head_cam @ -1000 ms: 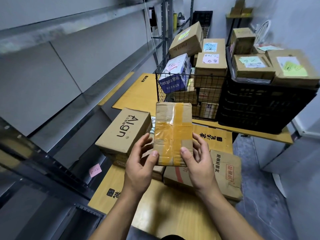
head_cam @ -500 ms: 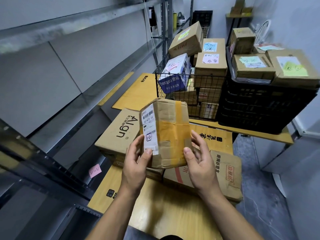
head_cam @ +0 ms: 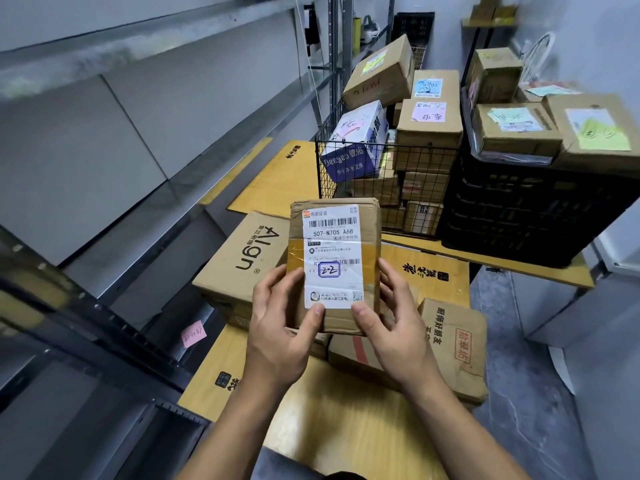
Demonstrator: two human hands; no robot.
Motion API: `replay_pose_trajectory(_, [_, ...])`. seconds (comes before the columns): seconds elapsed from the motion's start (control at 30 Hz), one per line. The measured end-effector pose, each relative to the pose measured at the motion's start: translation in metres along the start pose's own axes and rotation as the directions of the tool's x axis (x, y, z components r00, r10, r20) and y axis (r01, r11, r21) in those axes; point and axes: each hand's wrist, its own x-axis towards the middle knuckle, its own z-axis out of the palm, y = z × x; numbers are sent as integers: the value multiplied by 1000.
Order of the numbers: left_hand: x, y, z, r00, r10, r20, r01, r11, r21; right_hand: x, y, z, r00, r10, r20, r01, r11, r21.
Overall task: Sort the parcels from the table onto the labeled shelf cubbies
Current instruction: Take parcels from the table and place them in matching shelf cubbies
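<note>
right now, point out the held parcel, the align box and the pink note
held parcel point(head_cam: 333, 268), head view, on its white label
align box point(head_cam: 247, 256), head view, on its printed top
pink note point(head_cam: 194, 334), head view, its middle

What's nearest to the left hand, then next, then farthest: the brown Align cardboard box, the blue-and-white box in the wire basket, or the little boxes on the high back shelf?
From the left hand holding the taped parcel:
1. Brown Align cardboard box, right beside it.
2. Blue-and-white box, ahead in the wire basket.
3. Little boxes, far back, up high.
</note>
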Motion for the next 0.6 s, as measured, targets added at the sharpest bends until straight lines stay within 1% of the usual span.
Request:
replay_pose_trajectory(0.17, [-9, -5, -8, 1000, 17, -6, -17, 998, 67, 0, 3, 11, 999, 5, 52, -10, 996, 87])
replay_pose_trajectory(0.27, [-16, -8, -19, 999, 43, -20, -40, 990, 138, 1, 2, 24, 996, 10, 84, -21, 991, 134])
replay_pose_trajectory(0.47, [-38, -12, -56, 995, 16, -101, 4, 982, 187, -4, -14, 63, 991, -20, 133, -13, 970, 242])
replay_pose_trajectory(0.6, [-62, -13, -102, 983, -20, -184, 63, 971, 231, -17, -28, 98, 971, -88, 222, 23, 960, 279])
